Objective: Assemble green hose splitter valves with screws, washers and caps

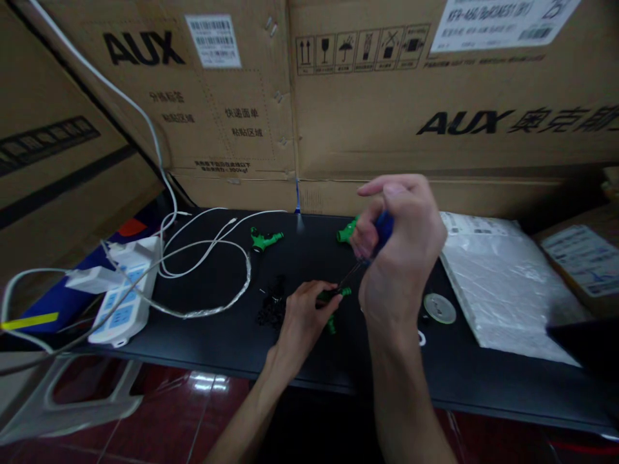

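Head view: left hand [304, 309] pinching a green, branching, plastic-looking fitting [346, 292] over a black tabletop [203, 341]; right hand [403, 225] wrapped around a blue-handled, thin-shafted tool [384, 228] reaching it.
Fitting probably light, stiff, slightly slick, best held by its tubular arms; small black pieces [271, 314] heaped just left, tabletop's front edge near, more room beyond the left hand.
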`<state>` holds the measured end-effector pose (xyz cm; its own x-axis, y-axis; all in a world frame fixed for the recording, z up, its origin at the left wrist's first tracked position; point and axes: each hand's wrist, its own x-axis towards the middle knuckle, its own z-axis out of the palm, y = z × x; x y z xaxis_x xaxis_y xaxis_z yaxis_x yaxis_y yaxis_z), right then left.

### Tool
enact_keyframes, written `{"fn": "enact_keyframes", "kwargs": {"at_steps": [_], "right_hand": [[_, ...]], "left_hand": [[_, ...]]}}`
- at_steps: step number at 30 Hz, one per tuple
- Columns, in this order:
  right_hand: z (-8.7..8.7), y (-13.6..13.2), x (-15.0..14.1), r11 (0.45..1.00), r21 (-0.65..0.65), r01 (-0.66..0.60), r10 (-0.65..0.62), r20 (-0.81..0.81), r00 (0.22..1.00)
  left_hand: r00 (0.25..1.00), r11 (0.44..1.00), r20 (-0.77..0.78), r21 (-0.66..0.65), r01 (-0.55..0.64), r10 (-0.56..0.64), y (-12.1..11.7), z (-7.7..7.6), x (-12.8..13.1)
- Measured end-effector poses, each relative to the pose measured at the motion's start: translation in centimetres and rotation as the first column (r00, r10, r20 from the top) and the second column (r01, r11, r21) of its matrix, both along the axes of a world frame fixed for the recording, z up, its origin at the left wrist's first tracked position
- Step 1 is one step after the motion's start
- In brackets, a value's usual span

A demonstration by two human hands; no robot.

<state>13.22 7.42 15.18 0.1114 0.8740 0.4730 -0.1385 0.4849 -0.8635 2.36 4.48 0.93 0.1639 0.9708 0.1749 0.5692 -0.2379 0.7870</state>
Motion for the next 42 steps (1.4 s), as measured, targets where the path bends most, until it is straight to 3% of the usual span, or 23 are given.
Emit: {"fn": "enact_keyframes", "kwargs": {"at_steps": [2,4,7,9,10,11,14,16,17,18,20,21,23,25,26,28,29,31,32,33,36,37,42], "right_hand": [[0.6,0.2,0.9,0.996,0.014,-0.086,0.087,-0.079,0.993],[1.3,0.7,2.0,0.896,-0.011,-0.444,0.444,-0.023,0.896],[1.6,2.4,3.1,0.475,-0.033,-0.879,0.880,0.036,0.474],[1.3,3.6,3.3,0.305,0.054,-0.951,0.952,-0.013,0.305],[1.1,4.1,3.2,0.307,0.087,-0.948,0.952,-0.049,0.303],[0.9,4.3,2.9,0.363,0.107,-0.926,0.931,-0.088,0.355],[0.5,3.8,1.5,0.728,0.046,-0.684,0.683,-0.131,0.718],[0.4,2.4,0.0,0.972,0.029,-0.232,0.234,-0.107,0.966],[0.4,1.6,-0.9,0.995,0.040,0.087,-0.083,-0.107,0.991],[0.3,0.7,-1.7,0.919,0.039,0.392,-0.385,-0.120,0.915],[0.3,-0.7,-2.8,0.746,0.017,0.666,-0.658,-0.133,0.741],[0.4,-1.2,-3.1,0.742,0.014,0.670,-0.664,-0.119,0.738],[0.5,-1.5,-2.6,0.871,0.013,0.490,-0.488,-0.080,0.869],[0.6,-0.9,-1.0,0.991,0.012,0.131,-0.130,-0.055,0.990],[0.6,-0.3,0.0,0.996,0.010,-0.092,0.093,-0.045,0.995],[0.6,1.3,2.0,0.841,-0.001,-0.541,0.541,0.004,0.841],[0.6,2.2,2.8,0.682,-0.018,-0.731,0.731,0.042,0.681],[0.5,3.7,3.8,0.389,0.031,-0.921,0.920,0.045,0.390],[0.4,4.2,3.9,0.339,0.071,-0.938,0.940,0.024,0.341],[0.4,4.5,3.8,0.369,0.105,-0.923,0.929,-0.017,0.370],[0.4,4.6,3.2,0.628,0.080,-0.774,0.775,-0.148,0.614],[0.4,4.4,3.2,0.677,0.050,-0.734,0.731,-0.163,0.663],[0.1,3.7,4.1,0.750,-0.129,-0.649,0.650,-0.034,0.759]], "left_hand": [[1.000,1.000,0.008,0.002,0.001,-0.001,0.0,-0.1,-0.1],[1.000,1.000,0.011,0.016,0.002,-0.002,0.0,-0.2,-0.1],[1.000,0.999,0.004,0.040,-0.008,0.008,0.1,-0.1,-0.2],[1.000,0.999,0.004,0.035,-0.012,0.012,0.1,-0.1,-0.1],[1.000,1.000,0.009,0.025,-0.011,0.011,0.1,-0.1,-0.1],[1.000,1.000,0.017,0.014,-0.011,0.011,0.1,-0.2,-0.1],[0.999,1.000,0.032,0.004,-0.006,0.006,0.0,-0.4,0.1],[1.000,1.000,0.026,0.008,-0.008,0.007,0.0,-0.4,0.1],[1.000,1.000,0.021,0.010,-0.009,0.009,-0.1,-0.3,0.2],[1.000,1.000,0.016,0.012,-0.012,0.012,-0.1,-0.1,0.2],[1.000,1.000,0.007,0.018,-0.017,0.017,-0.1,0.1,0.1],[1.000,1.000,0.006,0.023,-0.014,0.013,-0.1,0.2,0.1],[1.000,1.000,0.006,0.030,-0.004,0.004,0.0,0.2,0.0],[1.000,1.000,0.010,0.031,0.005,-0.006,0.0,0.0,0.0],[1.000,1.000,0.011,0.030,0.007,-0.007,0.1,-0.1,-0.1],[1.000,1.000,0.013,0.029,0.002,-0.002,0.1,-0.2,-0.1],[1.000,1.000,0.012,0.028,-0.003,0.003,0.1,-0.2,-0.1],[1.000,1.000,0.012,0.023,-0.008,0.008,0.1,-0.2,-0.1],[1.000,1.000,0.012,0.019,-0.009,0.009,0.1,-0.1,-0.1],[1.000,1.000,0.013,0.014,-0.008,0.007,0.1,-0.2,-0.1],[1.000,1.000,0.014,0.012,-0.002,0.002,0.0,-0.4,-0.1],[1.000,1.000,0.014,0.017,-0.001,0.001,0.0,-0.4,0.0],[1.000,0.999,-0.004,0.031,-0.028,0.028,-0.3,-0.2,0.2]]}}
